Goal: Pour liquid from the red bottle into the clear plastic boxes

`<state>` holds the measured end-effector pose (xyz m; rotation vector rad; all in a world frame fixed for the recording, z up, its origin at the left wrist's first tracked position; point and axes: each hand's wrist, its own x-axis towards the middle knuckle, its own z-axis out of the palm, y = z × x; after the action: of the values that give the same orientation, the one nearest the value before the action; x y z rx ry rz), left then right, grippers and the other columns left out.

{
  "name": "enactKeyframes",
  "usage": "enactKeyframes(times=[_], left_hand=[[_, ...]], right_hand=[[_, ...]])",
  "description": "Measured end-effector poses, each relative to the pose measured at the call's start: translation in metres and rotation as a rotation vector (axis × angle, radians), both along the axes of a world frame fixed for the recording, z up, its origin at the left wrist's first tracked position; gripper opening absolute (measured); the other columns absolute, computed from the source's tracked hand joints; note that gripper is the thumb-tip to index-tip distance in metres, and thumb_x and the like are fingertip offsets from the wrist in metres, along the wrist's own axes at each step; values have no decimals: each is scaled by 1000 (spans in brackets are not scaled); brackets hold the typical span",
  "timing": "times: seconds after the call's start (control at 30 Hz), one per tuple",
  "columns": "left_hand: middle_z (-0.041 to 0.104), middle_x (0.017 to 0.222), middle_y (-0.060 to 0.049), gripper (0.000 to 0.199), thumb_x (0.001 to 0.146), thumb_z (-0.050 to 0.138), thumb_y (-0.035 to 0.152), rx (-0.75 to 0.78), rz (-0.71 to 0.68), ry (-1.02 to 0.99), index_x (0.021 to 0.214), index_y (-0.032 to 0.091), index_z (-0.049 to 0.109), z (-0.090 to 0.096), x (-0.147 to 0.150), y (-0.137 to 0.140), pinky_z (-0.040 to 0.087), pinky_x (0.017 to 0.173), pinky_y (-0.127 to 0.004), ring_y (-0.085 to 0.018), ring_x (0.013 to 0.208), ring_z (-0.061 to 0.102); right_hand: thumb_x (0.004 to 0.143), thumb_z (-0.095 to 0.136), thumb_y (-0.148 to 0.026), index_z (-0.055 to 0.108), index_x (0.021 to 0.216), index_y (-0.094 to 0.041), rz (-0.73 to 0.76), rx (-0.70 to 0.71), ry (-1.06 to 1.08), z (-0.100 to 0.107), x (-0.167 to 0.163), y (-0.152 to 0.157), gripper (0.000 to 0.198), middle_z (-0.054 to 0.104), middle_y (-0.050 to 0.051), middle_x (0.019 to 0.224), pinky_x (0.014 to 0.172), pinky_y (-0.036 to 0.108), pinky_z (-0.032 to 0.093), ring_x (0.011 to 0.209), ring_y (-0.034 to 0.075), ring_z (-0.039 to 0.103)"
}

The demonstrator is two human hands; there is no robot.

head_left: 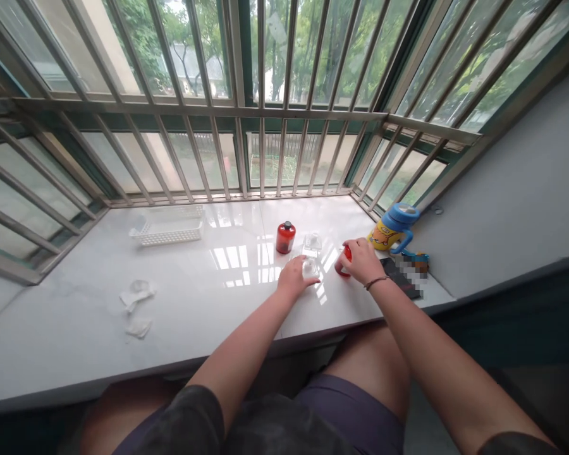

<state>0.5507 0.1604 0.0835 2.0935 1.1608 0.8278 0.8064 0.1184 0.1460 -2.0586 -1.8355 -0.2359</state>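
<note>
My right hand (363, 260) is wrapped round a red bottle (342, 265) at the right of the white sill, covering its upper part. My left hand (294, 278) curves about a small clear glass container (310, 269), its thumb on the near side and its fingers on the far side. Just behind that stands another clear, square-looking glass container (312, 245). Farther left, a second red bottle (286, 237) with a black top stands upright.
A white perforated plastic basket (171, 235) sits at the back left. Crumpled tissues (137, 296) lie on the left. To the right are a blue-and-yellow mug with a handle (392, 227) and a dark flat object (401, 278). Metal bars (260, 114) line the window.
</note>
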Motion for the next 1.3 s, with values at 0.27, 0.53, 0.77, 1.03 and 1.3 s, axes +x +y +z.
enactKeyframes(times=[0.27,0.53,0.77,1.03,1.3], left_hand=[[50,165,-24,120,65,103,44,-40,-34,-22,163,21,37,-4,27,5,44,125,-58,-43,154,49],[51,164,-19,86,90,81,55,128,-27,-24,160,21,42,18,-48,8,42,127,-55,-37,154,49],[55,159,-20,49,104,58,33,238,89,24,149,15,53,69,-72,72,36,131,-54,-33,154,47],[74,132,-12,39,95,69,26,207,-27,152,134,22,67,92,-40,117,53,113,-48,-31,125,67],[76,117,-10,20,96,68,24,196,39,216,115,20,72,111,-86,113,57,100,-41,-27,109,70]], right_hand=[[97,58,-34,69,127,-18,-31,31,2,-7,-2,-2,35,59,15,124,106,44,45,116,34,55],[100,59,-44,68,128,-17,13,-3,31,-4,1,-2,40,61,18,128,111,47,44,120,35,56],[105,54,-46,70,133,-20,31,33,-11,21,-12,-7,42,54,21,153,119,56,38,145,41,45],[107,55,-26,69,134,-21,235,-210,-61,62,-62,52,31,68,15,137,104,38,52,120,27,66],[105,69,-41,67,134,-20,219,-500,-159,51,-70,106,36,69,10,136,98,47,62,115,24,71]])
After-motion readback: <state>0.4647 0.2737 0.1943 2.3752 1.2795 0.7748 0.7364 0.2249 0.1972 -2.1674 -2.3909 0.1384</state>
